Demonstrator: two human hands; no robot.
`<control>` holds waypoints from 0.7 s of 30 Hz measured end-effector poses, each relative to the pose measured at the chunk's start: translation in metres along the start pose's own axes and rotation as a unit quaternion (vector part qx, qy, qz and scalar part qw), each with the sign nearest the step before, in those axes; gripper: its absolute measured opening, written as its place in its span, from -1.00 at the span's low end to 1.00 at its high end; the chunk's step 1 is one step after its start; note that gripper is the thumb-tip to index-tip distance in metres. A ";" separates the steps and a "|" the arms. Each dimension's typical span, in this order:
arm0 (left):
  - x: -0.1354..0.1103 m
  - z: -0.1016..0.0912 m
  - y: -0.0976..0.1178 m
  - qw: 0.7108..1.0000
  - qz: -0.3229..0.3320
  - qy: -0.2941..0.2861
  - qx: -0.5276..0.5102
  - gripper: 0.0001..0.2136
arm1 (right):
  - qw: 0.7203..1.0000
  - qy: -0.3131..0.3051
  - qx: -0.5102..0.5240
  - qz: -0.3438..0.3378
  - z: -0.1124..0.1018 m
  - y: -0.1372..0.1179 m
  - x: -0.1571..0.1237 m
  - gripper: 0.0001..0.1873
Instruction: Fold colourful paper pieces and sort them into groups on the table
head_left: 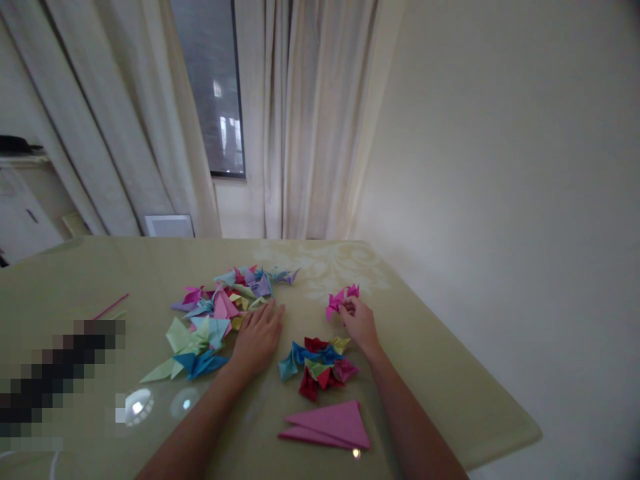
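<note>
My right hand (pixel 361 323) pinches a magenta origami piece (pixel 335 307), perhaps a crane, at the table's right side; my fingers partly cover it. My left hand (pixel 259 337) lies with its fingers stretched out against the right edge of a large pile of origami cranes (pixel 225 305) in pink, purple, yellow, green and blue. Nothing shows in its grasp. Between my forearms sits a smaller cluster of folded paper pieces (pixel 320 355) in red, blue, yellow and green. Nearer to me is a pink folded paper wedge (pixel 333 423).
Everything rests on a glossy yellowish table (pixel 425 373) beside a white wall. A thin pink stick (pixel 111 307) lies at the left, next to a pixelated dark patch. Behind the table hang long curtains (pixel 320 120), and a white framed panel (pixel 170 226) stands by them.
</note>
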State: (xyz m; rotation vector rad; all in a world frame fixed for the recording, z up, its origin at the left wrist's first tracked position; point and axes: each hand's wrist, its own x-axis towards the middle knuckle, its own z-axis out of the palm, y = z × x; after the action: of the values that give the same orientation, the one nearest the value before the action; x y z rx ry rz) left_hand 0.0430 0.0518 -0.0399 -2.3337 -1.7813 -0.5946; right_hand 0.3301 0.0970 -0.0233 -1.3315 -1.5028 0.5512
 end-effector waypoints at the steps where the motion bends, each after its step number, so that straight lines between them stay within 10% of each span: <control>1: 0.000 0.002 0.000 1.000 0.001 -0.007 -0.004 -0.58 | 1.000 -0.003 -0.017 0.001 0.000 0.002 -0.001 -0.80; 14: 0.011 0.007 -0.003 0.999 -0.034 -0.013 -0.035 -0.53 | 0.996 -0.022 -0.092 0.004 0.001 0.001 -0.002 -0.84; 21: 0.012 0.012 -0.012 0.995 -0.032 0.042 -0.085 -0.62 | 0.984 0.148 -0.087 -0.051 -0.015 0.017 0.011 -0.53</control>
State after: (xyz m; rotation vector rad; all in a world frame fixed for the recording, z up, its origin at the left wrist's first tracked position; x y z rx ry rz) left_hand 0.0370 0.0704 -0.0472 -2.3256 -1.8406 -0.8732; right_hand 0.3530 0.1079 -0.0277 -1.3918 -1.3848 0.1488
